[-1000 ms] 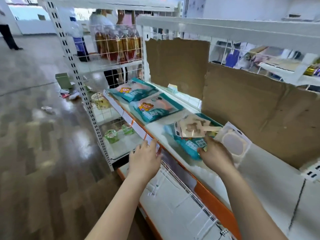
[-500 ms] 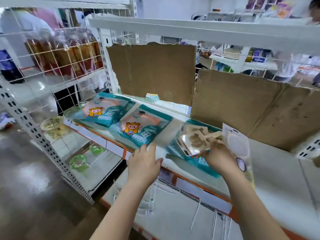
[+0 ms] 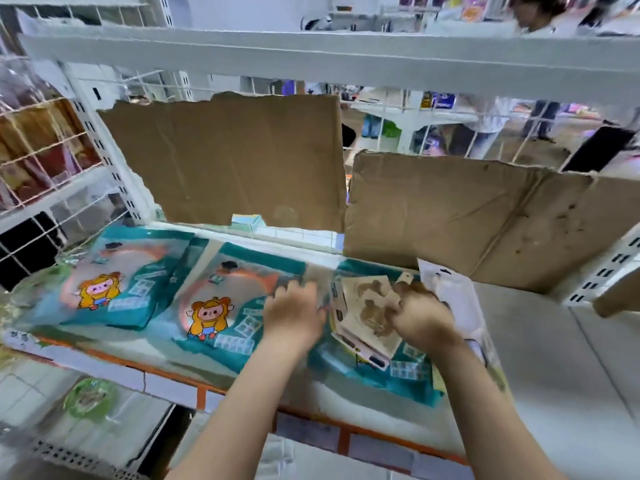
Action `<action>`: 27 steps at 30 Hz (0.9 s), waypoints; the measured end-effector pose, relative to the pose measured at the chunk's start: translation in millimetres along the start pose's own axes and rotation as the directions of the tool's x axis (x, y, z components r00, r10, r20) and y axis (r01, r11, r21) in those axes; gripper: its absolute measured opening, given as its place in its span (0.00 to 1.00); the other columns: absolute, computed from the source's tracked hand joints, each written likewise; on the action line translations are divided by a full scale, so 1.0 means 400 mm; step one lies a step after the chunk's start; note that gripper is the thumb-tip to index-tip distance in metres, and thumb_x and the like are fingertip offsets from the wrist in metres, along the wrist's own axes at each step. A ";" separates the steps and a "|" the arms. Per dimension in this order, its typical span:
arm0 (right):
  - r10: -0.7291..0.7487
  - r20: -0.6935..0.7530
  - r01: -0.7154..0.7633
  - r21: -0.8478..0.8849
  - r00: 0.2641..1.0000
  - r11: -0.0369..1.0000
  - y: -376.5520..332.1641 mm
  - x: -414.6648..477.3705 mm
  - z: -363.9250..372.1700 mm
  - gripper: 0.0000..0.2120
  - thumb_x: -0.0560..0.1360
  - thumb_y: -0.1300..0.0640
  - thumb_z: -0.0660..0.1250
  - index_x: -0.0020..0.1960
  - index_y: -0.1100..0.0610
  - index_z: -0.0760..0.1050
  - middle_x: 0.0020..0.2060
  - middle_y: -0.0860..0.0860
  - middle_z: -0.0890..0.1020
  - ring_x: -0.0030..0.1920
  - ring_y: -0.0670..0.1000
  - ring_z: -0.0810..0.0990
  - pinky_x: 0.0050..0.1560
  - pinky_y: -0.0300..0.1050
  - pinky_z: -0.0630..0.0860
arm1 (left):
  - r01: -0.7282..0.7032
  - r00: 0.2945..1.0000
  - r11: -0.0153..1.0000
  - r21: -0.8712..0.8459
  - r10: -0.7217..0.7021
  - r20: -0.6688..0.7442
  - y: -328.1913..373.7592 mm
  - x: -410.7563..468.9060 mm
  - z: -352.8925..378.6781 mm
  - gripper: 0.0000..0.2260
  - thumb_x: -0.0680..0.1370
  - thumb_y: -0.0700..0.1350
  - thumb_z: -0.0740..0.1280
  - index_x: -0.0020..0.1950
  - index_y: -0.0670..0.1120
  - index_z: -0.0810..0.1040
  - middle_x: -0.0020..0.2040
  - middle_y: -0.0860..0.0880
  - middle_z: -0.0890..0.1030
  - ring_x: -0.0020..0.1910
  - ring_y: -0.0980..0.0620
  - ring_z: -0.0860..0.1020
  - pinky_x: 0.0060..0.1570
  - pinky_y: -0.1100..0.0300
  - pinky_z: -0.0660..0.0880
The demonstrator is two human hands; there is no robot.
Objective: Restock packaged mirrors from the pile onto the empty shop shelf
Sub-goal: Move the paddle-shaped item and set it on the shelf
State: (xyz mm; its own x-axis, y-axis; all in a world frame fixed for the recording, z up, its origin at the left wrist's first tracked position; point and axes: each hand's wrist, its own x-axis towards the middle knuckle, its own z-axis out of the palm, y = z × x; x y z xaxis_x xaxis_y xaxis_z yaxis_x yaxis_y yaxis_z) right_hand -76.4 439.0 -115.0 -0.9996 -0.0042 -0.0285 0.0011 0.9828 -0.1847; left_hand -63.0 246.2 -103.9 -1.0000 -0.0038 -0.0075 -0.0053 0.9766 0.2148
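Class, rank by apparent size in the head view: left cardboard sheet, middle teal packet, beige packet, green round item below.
1. left cardboard sheet
2. middle teal packet
3. beige packet, partly hidden by the right hand
4. green round item, blurred

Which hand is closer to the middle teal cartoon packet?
Left. The left hand is at the right edge of the middle teal packet; the right hand is further right, gripping the beige card pack.
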 end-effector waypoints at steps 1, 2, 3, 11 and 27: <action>0.011 0.014 -0.011 -0.003 1.000 1.000 0.000 0.005 0.000 0.17 0.79 0.50 0.53 0.64 0.54 0.71 0.61 0.53 0.76 0.60 0.53 0.75 0.50 0.40 0.67 | -0.021 1.000 1.000 -0.014 0.021 0.007 0.005 0.018 -0.001 0.17 0.80 0.53 0.57 0.66 0.48 0.67 0.65 0.43 0.72 0.62 0.41 0.72 0.60 0.48 0.70; 0.014 0.025 -0.013 -0.004 1.000 1.000 -0.001 0.010 -0.001 0.16 0.80 0.50 0.54 0.64 0.53 0.71 0.61 0.53 0.76 0.60 0.52 0.74 0.51 0.40 0.66 | -0.046 0.999 0.998 -0.031 0.047 0.012 0.008 0.037 -0.002 0.17 0.80 0.53 0.57 0.68 0.49 0.66 0.66 0.43 0.71 0.63 0.41 0.72 0.60 0.48 0.70; 0.024 0.048 -0.024 0.006 0.999 1.000 -0.003 0.012 -0.005 0.17 0.79 0.49 0.55 0.64 0.53 0.70 0.62 0.53 0.75 0.60 0.52 0.74 0.52 0.40 0.66 | -0.076 0.997 0.996 -0.050 0.077 0.018 0.011 0.054 -0.001 0.18 0.81 0.53 0.56 0.69 0.49 0.65 0.66 0.44 0.71 0.63 0.42 0.71 0.60 0.48 0.70; 0.104 0.238 -0.135 0.118 0.966 0.984 -0.022 -0.005 -0.037 0.48 0.58 0.26 0.60 0.71 0.51 0.60 0.69 0.54 0.65 0.69 0.53 0.64 0.70 0.47 0.60 | -0.331 0.930 0.943 -0.008 0.328 0.164 0.053 0.164 -0.001 0.18 0.79 0.48 0.58 0.70 0.49 0.66 0.66 0.46 0.71 0.63 0.43 0.70 0.59 0.50 0.69; 0.210 0.226 -0.230 0.063 0.951 0.971 -0.057 -0.015 -0.039 0.49 0.61 0.36 0.74 0.72 0.55 0.55 0.69 0.53 0.64 0.68 0.56 0.63 0.70 0.49 0.59 | -0.403 0.815 0.864 -0.301 0.488 0.311 0.103 0.256 0.031 0.20 0.77 0.52 0.64 0.67 0.46 0.70 0.65 0.44 0.74 0.62 0.45 0.72 0.58 0.56 0.69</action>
State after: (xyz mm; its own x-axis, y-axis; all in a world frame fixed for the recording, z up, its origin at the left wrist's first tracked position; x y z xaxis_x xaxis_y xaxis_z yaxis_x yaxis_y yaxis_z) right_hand -70.8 419.5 -95.1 -0.9440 0.1609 -0.2879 0.2325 0.9438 -0.2348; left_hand -165.5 288.6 -107.8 -0.8159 0.5405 -0.2053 0.3959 0.7810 0.4829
